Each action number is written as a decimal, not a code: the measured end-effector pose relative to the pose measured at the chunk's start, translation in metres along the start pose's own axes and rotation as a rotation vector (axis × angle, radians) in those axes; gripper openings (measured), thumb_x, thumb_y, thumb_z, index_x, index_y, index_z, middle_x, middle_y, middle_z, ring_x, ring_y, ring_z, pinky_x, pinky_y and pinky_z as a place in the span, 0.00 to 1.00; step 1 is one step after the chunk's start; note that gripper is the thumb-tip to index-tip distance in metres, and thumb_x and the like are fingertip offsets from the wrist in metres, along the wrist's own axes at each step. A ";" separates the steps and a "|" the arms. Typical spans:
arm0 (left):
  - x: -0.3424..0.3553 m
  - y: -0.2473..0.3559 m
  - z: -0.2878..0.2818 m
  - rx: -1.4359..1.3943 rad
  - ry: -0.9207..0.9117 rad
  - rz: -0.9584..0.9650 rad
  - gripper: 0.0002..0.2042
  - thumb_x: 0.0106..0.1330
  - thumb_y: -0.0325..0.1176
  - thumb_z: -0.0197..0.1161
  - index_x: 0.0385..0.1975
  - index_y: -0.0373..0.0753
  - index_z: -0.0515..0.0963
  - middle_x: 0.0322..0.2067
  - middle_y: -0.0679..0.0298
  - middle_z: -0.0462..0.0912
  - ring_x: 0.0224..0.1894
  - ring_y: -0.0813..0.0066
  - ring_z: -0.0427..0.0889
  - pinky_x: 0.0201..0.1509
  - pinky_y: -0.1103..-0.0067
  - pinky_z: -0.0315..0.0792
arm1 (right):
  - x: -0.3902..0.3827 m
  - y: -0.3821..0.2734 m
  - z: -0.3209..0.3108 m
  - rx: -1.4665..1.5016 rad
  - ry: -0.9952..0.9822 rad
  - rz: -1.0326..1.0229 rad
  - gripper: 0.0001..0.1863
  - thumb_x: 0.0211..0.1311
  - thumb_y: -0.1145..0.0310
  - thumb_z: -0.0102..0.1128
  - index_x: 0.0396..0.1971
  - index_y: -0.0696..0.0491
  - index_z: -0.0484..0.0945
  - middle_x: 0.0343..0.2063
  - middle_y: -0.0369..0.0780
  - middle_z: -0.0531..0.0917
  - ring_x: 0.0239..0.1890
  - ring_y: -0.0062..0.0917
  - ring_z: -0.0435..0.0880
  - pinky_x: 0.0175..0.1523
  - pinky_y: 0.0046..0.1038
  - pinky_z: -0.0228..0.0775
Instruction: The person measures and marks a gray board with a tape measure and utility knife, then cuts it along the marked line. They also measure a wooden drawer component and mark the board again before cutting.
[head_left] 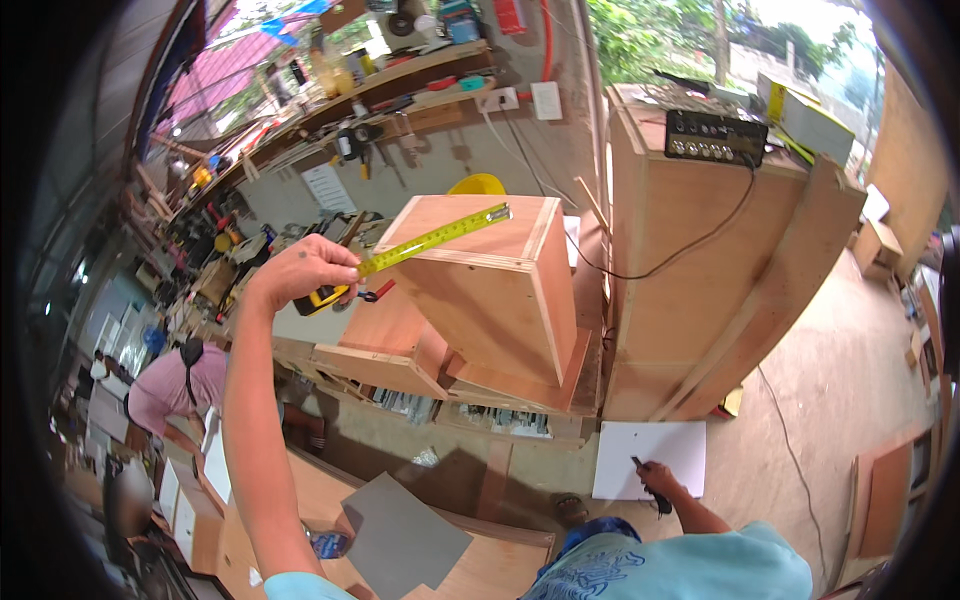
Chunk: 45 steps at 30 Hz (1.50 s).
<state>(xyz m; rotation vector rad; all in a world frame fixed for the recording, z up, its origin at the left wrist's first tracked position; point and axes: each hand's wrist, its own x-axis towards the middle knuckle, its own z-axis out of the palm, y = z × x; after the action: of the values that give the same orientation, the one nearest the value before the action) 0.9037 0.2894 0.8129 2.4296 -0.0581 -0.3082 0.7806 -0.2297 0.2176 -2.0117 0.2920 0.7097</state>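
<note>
My left hand (305,270) grips a yellow and black tape measure (322,298), its yellow blade (435,236) stretched diagonally over the top of an upright plywood box (490,310); the metal end is near the box's top back edge. The box stands on a bench beside a lower open plywood piece (380,350). My right hand (660,480), low at the right, is closed on a slim black object that I cannot identify, above a white panel (625,445) near the floor.
A tall plywood cabinet (680,300) carries a black device (715,137) with a hanging cable. Shelves of tools (420,90) line the wall. A worker in pink (170,385) bends at the left. A grey sheet (400,540) lies on a lower board. A cable (790,450) crosses the floor.
</note>
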 end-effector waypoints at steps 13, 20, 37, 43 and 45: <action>0.045 0.029 0.016 -0.179 -0.100 0.046 0.07 0.57 0.27 0.62 0.27 0.29 0.81 0.24 0.57 0.84 0.27 0.72 0.83 0.36 0.78 0.76 | -0.015 0.218 0.063 -0.374 0.115 0.539 0.34 0.63 0.36 0.45 0.32 0.57 0.82 0.34 0.48 0.85 0.43 0.47 0.82 0.50 0.42 0.71; 0.010 0.055 0.137 -0.595 -0.228 -0.222 0.06 0.61 0.30 0.62 0.28 0.34 0.78 0.24 0.63 0.80 0.24 0.77 0.81 0.27 0.76 0.77 | -0.022 0.186 0.045 -0.578 -0.028 0.398 0.30 0.63 0.42 0.49 0.33 0.57 0.82 0.29 0.47 0.85 0.36 0.43 0.84 0.44 0.41 0.74; 0.010 0.056 0.160 -1.125 -0.252 -0.206 0.10 0.63 0.33 0.58 0.37 0.33 0.72 0.25 0.49 0.81 0.23 0.59 0.84 0.22 0.71 0.79 | 0.010 0.050 0.035 0.029 -0.023 0.344 0.17 0.62 0.60 0.57 0.42 0.59 0.78 0.21 0.41 0.80 0.16 0.25 0.79 0.21 0.30 0.75; 0.012 0.060 0.164 -1.148 -0.234 -0.175 0.10 0.65 0.35 0.57 0.38 0.34 0.71 0.23 0.52 0.80 0.20 0.63 0.84 0.21 0.72 0.78 | 0.014 0.066 0.041 0.063 -0.027 0.374 0.17 0.63 0.60 0.57 0.39 0.60 0.77 0.20 0.40 0.78 0.15 0.25 0.77 0.20 0.29 0.74; 0.012 0.057 0.168 -1.128 -0.212 -0.185 0.11 0.66 0.36 0.57 0.38 0.35 0.71 0.22 0.53 0.80 0.19 0.64 0.84 0.20 0.74 0.78 | 0.012 0.062 0.039 0.069 -0.022 0.364 0.17 0.63 0.60 0.57 0.39 0.60 0.77 0.19 0.40 0.78 0.15 0.25 0.77 0.20 0.29 0.74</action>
<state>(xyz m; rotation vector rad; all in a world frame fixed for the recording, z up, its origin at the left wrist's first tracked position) 0.8776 0.1388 0.7224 1.2793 0.1993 -0.5075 0.7474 -0.2280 0.1515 -1.9031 0.6722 0.9324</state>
